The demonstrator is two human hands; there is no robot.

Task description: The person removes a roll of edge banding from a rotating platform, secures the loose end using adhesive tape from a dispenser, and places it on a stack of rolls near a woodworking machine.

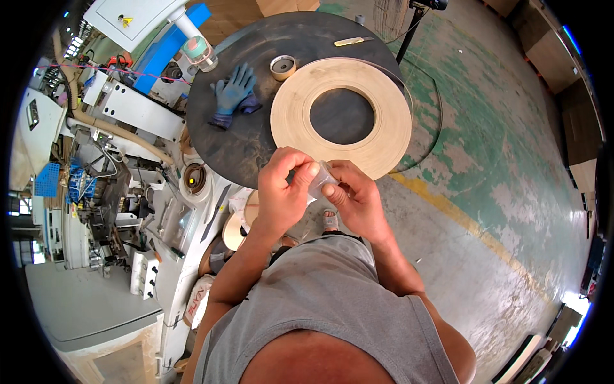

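Note:
Between my hands, in front of my chest, is a small piece of clear plastic film [319, 182]. My left hand [284, 192] pinches it with thumb and forefinger from the left. The fingers of my right hand [355, 197] are curled around its other side, thumb against it. Just past my hands lies a wide beige coil of edge banding [291, 99], flat on a round black table [256, 150]. A pair of blue-grey work gloves [233, 95], a roll of tape [282, 67] and a yellow utility knife [353, 41] also lie on that table.
A white machine [137, 112] with hoses and fittings fills the left side. A jar with a green lid [198, 51] stands at the table's far left edge. A loose strip [439, 109] loops off the table's right side. Panel stacks [579, 128] stand far right.

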